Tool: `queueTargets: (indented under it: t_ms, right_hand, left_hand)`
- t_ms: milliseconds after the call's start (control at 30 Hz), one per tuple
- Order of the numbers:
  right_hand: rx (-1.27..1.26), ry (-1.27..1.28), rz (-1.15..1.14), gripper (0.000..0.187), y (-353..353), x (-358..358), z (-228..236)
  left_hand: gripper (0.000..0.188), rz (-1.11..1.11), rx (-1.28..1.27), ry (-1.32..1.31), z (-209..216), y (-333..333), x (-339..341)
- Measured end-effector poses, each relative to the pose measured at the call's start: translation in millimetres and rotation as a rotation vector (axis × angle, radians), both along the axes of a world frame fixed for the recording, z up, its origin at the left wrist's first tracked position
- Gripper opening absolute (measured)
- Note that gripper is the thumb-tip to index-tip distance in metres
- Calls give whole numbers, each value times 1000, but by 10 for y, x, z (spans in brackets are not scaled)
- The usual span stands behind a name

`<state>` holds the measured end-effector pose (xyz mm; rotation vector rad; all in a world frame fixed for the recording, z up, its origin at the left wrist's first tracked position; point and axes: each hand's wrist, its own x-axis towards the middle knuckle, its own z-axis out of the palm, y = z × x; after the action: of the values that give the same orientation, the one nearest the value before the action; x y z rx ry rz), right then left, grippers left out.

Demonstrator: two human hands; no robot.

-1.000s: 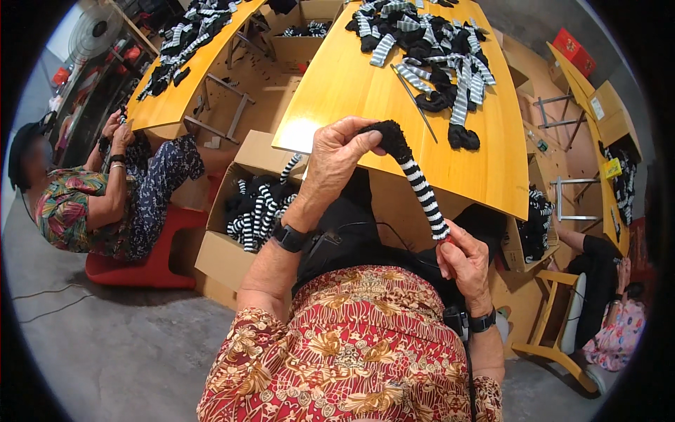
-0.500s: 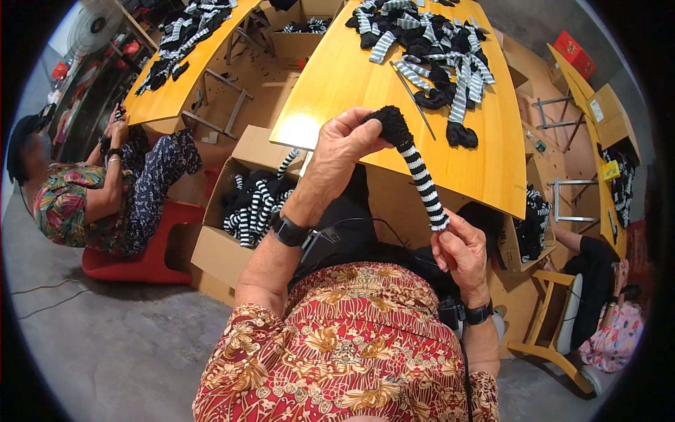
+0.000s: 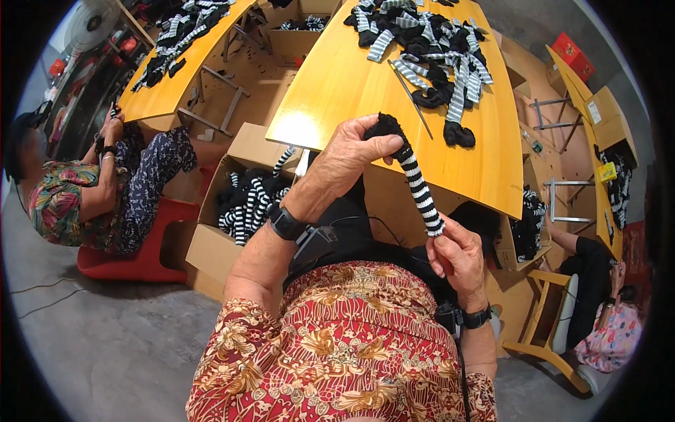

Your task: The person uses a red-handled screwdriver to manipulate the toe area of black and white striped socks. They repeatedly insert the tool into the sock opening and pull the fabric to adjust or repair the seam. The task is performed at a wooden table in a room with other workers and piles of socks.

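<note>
Stretched between my hands, in front of the table edge, is a narrow sock-like knitted tube (image 3: 421, 193), striped black and white with a fuzzy black end. My left hand (image 3: 349, 152) is closed on the black end, its thumb lying across the top. The fingers of my right hand (image 3: 457, 252) pinch the tip of the striped end, lower and to the right. Just beyond my hands stands the yellow table (image 3: 334, 91), with a heap of black and grey-striped knitted pieces (image 3: 429, 49) on its far part.
A thin dark rod (image 3: 411, 98) lies on the table. Cardboard boxes of striped pieces stand at left (image 3: 218, 247) and right (image 3: 511, 246). A person (image 3: 77, 204) sits on a red chair (image 3: 165, 239) at left; another person (image 3: 605, 309) sits at right by a wooden chair (image 3: 541, 352).
My left thumb has slid forward over the black end, and that hand has come slightly lower. My right hand still pinches the striped end, moved slightly. The view has shifted a little.
</note>
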<state>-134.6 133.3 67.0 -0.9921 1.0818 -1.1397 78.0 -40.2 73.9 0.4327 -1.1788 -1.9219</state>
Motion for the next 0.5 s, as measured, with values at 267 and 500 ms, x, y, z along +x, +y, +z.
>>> queueTargets:
  t_ms: [267,500]
  right_hand:
    - [0,-67,-26,42,-6,85,-15]
    - [-12,35,-57,43,2,82,27]
  left_hand:
    - [16,128,245,294,56,166,-197]
    - [15,-1,286,237,12,279,-400]
